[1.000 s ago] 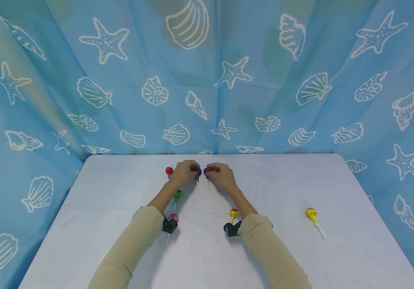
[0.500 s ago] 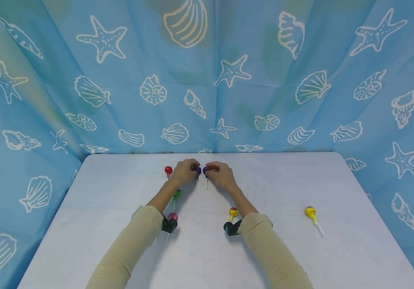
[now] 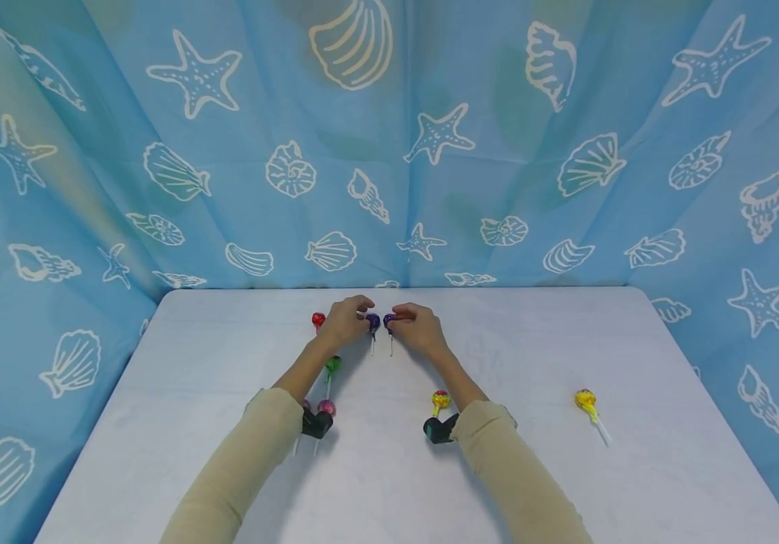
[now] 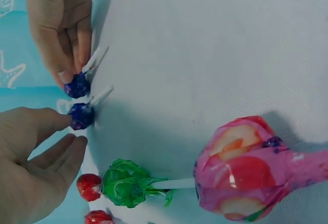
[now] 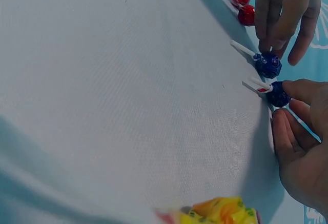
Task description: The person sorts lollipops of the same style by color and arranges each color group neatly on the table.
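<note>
Two lollipops in dark blue-purple wrappers lie side by side near the table's back edge, sticks toward the person. My left hand [image 3: 346, 321] is at the left lollipop [image 4: 82, 116], thumb tip touching its wrapped head while the other fingers stand apart from it. The right lollipop [image 5: 278, 94] has its head pinched between the thumb and fingers of my right hand [image 3: 418, 330]. A narrow gap separates the two heads. Left of them are red lollipops [image 5: 246, 15], one of which the left hand partly hides in the head view.
A green lollipop [image 3: 333, 364] and pink ones [image 3: 326, 408] lie by the left forearm, partly covered by the wrist camera. One yellow lollipop [image 3: 440, 400] is beside the right wrist, another [image 3: 586, 401] farther right. A blue shell-print curtain [image 3: 389, 189] hangs behind the white table [image 3: 532, 340].
My left hand's fingers have lifted and spread from the left purple lollipop, which stays in place. The right hand has barely moved.
</note>
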A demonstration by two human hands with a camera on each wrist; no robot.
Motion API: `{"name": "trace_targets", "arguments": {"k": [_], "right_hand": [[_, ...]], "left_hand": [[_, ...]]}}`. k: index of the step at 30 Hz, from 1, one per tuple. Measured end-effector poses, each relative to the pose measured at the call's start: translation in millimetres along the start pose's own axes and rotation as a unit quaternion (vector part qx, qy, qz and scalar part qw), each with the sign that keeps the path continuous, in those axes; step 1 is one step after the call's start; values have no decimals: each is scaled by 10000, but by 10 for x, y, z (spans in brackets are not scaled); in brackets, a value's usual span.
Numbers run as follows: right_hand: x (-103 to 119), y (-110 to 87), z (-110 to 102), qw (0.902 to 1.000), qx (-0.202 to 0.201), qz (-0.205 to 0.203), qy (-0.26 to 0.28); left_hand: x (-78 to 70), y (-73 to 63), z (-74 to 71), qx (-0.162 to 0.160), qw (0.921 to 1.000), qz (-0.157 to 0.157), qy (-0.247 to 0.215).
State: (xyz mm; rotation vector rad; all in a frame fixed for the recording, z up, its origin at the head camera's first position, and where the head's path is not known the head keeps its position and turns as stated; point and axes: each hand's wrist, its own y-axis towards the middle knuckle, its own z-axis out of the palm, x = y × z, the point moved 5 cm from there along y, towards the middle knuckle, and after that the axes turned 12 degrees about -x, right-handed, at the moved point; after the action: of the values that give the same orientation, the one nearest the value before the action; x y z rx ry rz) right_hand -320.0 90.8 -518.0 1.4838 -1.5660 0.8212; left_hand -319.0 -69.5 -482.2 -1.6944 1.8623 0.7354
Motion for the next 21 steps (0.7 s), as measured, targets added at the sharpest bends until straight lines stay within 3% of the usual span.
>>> {"name": "trace_targets", "arguments": {"k": [9,16,21], "right_hand": [[-22,-65,-77,9997,-44,138,-221],[19,-166,-253,9997,-15,-168,-169],[-21,-264,-474,9991,32,-369,-184]], "left_hand": [[-40,-89,-117,-427,9979,404,-283],[-123,-224,-126,-369,9979,345,-412],[-195,-313,-109,-320,9957,530,-692]]}}
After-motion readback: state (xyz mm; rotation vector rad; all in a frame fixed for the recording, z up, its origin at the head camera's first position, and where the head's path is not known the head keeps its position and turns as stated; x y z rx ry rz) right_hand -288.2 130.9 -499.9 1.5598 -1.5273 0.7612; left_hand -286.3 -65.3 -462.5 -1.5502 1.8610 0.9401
